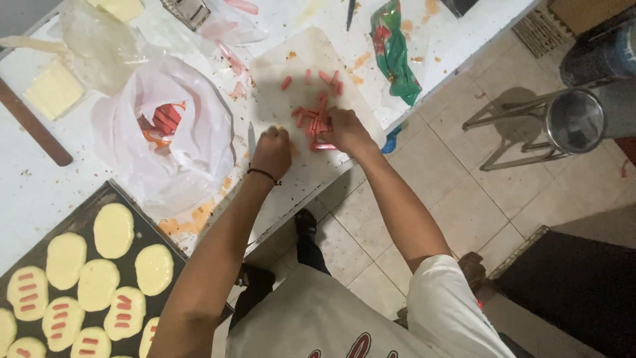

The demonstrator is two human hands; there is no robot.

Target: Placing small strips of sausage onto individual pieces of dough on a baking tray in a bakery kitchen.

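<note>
The left hand is clenched around a knife, its narrow silver blade sticking out to the hand's left. The right hand lies curled, fingers down, on a heap of short pinkish-red sausage strips (more lie scattered just beyond) on the pale cutting board beneath both hands.

The board is crowded at its near right by sausage pieces, where the right hand rests. Its far left part is left bare. A knife lies beside the left hand. Passage leftward is blocked by a white bag, and farther along by a tray.
</note>
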